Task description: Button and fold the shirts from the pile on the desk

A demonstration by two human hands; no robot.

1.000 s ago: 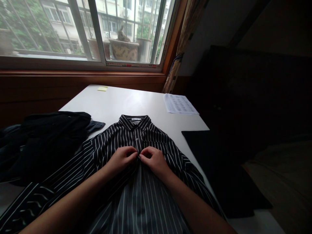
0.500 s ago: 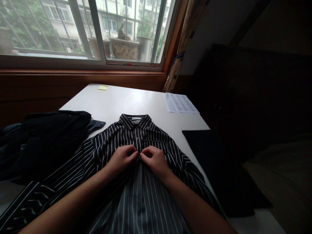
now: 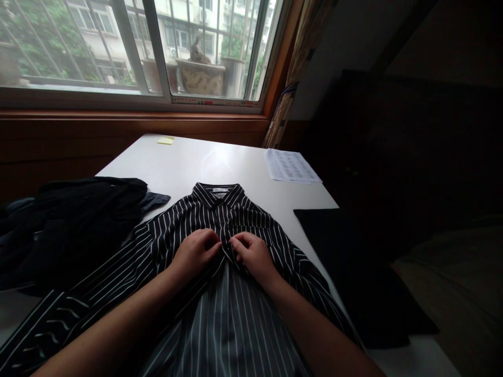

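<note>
A black shirt with white stripes (image 3: 255,214) lies face up, its collar pointing away from me toward the window. Below the chest the front hangs apart and shows the greyer inside of the back. My left hand (image 3: 198,248) is closed in a pinch at the shirt's front edge, left of the middle. Just to the right, my right hand (image 3: 251,254) has thumb and fingers curled close together over the other front edge. A small gap lies between the two hands. The fingertips hide whatever button or buttonhole is there.
The shirt rests on a white table (image 3: 204,162). Dark folded clothes (image 3: 86,225) are heaped on the left, and a black cloth (image 3: 353,272) hangs over the right edge. Printed sheets (image 3: 293,166) and a yellow sticky note (image 3: 165,140) lie farther back. A barred window (image 3: 212,57) stands behind.
My hands were nearly touching at the fingertips; now they have drawn slightly apart, the right hand shifting a little to the right. The shirt's front edges part a bit between them.
</note>
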